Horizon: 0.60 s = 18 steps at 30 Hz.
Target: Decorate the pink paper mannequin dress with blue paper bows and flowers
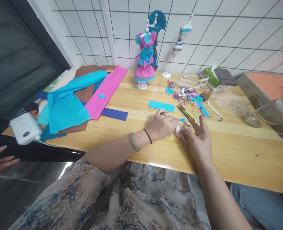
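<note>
Low over the table, my left hand point(162, 125) is closed with its fingers curled together; what they pinch is hidden. My right hand point(200, 140) faces it, thumb and lower fingers on a small white roll point(179, 130), perhaps tape, while its upper fingers stick out. The roll lies between both hands, and the left fingertips are close to its edge. A small blue scrap point(182, 120) shows just above it. Beyond the hands are dark-bladed scissors point(183, 111) and a flat blue strip point(161, 105).
Coloured paper sheets point(67, 107) are piled at left beside a white device point(26, 128). Dressed figures on stands point(145, 68) rise at the back. Scraps point(186, 92), a glass jar point(252, 120) and an orange-topped box point(270, 86) lie right. Another person's hand point(0, 163) shows at far left.
</note>
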Each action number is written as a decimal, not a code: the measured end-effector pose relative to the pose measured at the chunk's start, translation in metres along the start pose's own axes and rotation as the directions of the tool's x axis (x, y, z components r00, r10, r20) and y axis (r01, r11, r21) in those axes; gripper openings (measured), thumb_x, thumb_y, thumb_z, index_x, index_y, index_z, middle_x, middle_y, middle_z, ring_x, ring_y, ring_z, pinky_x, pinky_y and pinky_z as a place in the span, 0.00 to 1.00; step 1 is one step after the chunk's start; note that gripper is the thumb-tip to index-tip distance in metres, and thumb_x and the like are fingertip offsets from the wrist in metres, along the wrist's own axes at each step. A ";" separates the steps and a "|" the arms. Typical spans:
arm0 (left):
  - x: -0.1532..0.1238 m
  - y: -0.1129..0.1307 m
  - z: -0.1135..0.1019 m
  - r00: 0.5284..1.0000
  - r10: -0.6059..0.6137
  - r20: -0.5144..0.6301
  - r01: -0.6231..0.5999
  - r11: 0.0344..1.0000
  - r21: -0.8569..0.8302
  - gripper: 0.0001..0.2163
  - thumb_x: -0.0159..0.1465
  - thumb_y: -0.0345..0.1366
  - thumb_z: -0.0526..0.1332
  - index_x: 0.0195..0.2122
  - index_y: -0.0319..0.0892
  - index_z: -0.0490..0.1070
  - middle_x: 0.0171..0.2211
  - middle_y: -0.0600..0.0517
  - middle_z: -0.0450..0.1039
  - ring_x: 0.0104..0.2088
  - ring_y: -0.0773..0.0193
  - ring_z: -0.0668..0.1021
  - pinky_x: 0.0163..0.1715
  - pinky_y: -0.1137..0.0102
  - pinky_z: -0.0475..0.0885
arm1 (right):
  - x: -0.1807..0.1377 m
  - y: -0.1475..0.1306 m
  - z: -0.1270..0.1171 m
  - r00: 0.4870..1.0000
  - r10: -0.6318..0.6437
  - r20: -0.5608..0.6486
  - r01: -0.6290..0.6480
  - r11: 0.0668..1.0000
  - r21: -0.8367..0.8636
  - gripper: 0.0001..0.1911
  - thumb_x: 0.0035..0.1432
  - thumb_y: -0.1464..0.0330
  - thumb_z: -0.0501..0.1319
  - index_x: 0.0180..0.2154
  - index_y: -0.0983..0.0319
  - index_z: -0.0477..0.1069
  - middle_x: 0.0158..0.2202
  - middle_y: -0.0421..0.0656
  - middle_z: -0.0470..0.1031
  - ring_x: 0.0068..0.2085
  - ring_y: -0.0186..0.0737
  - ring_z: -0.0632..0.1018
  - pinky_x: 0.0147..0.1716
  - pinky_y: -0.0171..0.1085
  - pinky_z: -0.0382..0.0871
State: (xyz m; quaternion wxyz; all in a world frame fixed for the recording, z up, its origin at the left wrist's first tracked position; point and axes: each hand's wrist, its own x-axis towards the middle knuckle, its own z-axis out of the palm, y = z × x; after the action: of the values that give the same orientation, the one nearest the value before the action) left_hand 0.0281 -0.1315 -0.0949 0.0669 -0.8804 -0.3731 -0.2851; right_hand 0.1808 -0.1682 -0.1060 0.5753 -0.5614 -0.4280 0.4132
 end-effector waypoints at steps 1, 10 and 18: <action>0.000 -0.001 0.000 1.000 -0.015 0.000 0.015 1.000 0.000 0.10 0.63 0.31 0.49 0.34 0.39 0.69 0.29 0.50 0.74 0.37 0.62 0.72 0.43 0.62 0.57 | 0.000 -0.001 -0.001 1.000 0.016 -0.007 -0.016 1.000 0.013 0.44 0.41 0.68 0.67 0.59 0.54 0.51 0.57 0.49 0.60 0.39 0.36 0.76 0.35 0.36 0.74; 0.000 -0.004 0.005 0.998 -0.055 -0.011 0.054 0.998 -0.026 0.10 0.63 0.32 0.49 0.37 0.41 0.70 0.32 0.51 0.75 0.37 0.64 0.73 0.44 0.64 0.56 | -0.006 -0.007 -0.010 0.978 0.207 -0.013 -0.199 0.954 0.225 0.23 0.39 0.69 0.69 0.41 0.60 0.70 0.45 0.44 0.70 0.41 0.41 0.77 0.43 0.41 0.72; 0.000 -0.013 0.009 0.991 -0.112 -0.075 0.110 0.993 -0.035 0.11 0.63 0.32 0.50 0.35 0.41 0.72 0.31 0.51 0.76 0.34 0.64 0.74 0.41 0.65 0.59 | -0.054 -0.090 -0.002 0.980 -0.158 0.119 0.165 0.985 -0.050 0.20 0.46 0.66 0.65 0.44 0.56 0.70 0.41 0.45 0.75 0.35 0.41 0.77 0.41 0.47 0.72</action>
State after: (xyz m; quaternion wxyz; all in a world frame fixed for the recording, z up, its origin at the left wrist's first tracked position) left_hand 0.0234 -0.1193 -0.1034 0.0516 -0.8476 -0.4143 -0.3275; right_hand 0.1667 -0.2233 -0.0176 0.5646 -0.5168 -0.5166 0.3838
